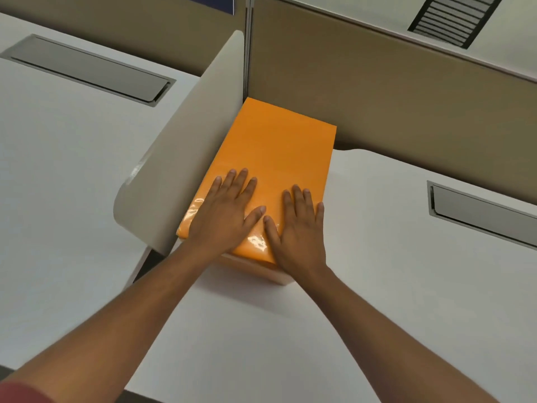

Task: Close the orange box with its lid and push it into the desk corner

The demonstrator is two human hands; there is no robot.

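With fingers spread, both hands are laid flat on the lid (273, 152).
Nothing is gripped: left hand (229, 212) and right hand (299, 228) are pressed palm-down, thumbs nearly touching.

text: none legible | orange lid (276, 158) — plain | blue sign (215, 2) — unreadable

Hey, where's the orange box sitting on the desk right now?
In the head view the orange box sits mid-frame, tucked into the corner between the curved side divider and the brown back partition, with both hands flat on its lid.
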